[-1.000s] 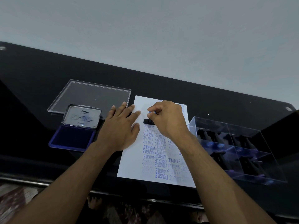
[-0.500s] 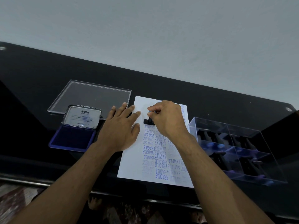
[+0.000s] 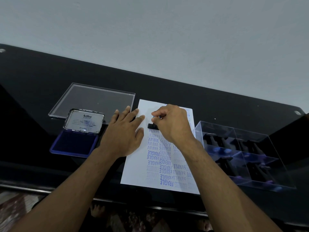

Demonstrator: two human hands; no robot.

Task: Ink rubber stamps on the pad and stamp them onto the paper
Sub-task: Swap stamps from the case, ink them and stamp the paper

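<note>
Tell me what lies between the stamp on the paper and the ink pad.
The left hand. It lies flat on the paper's left edge, directly between the stamp held by the right hand and the open ink pad.

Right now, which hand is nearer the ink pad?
Left. The left hand lies flat on the paper's left edge, just beside the ink pad; the right hand grips the stamp farther right.

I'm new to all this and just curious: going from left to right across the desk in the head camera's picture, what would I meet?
Ink pad → left hand holding the paper flat → stamp → right hand gripping it → clear box of stamps.
</note>
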